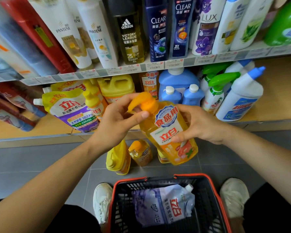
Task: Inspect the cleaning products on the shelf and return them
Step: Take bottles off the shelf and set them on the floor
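Bottle (pixel 165 130) in left grip (pixel 118 121), right grip (pixel 200 126)

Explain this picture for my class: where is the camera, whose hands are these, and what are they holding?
There is no machine here. One wide-angle camera worn on a person's head looks down at their own bare hands. The left hand pinches the pump top of an orange bottle, while the right hand grips the bottle's body. Behind them are shop shelves; the lower shelf carries detergent pouches, jugs and spray bottles. On the floor are a yellow bottle and a smaller pump bottle. Between the person's shoes, a basket holds a pale pouch.
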Motion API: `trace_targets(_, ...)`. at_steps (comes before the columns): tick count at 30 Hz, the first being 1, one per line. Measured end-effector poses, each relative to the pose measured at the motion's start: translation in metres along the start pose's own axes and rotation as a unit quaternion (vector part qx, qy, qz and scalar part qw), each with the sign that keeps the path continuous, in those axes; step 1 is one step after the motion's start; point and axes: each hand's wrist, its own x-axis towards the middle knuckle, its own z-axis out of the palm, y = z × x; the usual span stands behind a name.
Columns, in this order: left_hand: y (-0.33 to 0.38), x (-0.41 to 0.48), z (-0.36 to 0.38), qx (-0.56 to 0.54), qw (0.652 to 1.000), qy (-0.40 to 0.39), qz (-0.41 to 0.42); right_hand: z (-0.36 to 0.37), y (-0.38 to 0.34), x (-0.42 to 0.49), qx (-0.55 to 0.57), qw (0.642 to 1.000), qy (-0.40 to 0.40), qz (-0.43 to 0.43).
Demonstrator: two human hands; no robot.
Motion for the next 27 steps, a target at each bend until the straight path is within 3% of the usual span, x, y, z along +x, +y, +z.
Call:
trace_targets(4,0.006,0.006,0.0,-0.165,0.984,-0.018,-0.057,0.008,-0.005,-0.001,0.141,0.987,-0.079,0.014)
trace_targets(8,0.011,0.007,0.005,-0.311,0.944,-0.056,-0.098,0.017,-0.004,-0.001,0.226,0.968,-0.094,0.048)
trace_targets(13,0.009,0.006,0.007,-0.271,0.956,0.025,-0.111,0.028,0.0,0.001,0.237,0.968,-0.076,0.038)
trace_targets(20,0.001,0.001,0.015,-0.217,0.964,0.121,-0.097,0.048,0.001,0.003,0.121,0.988,0.092,-0.01)
trace_targets(27,0.007,0.011,0.012,-0.242,0.952,0.117,-0.145,0.05,-0.003,0.001,0.21,0.976,0.049,0.024)
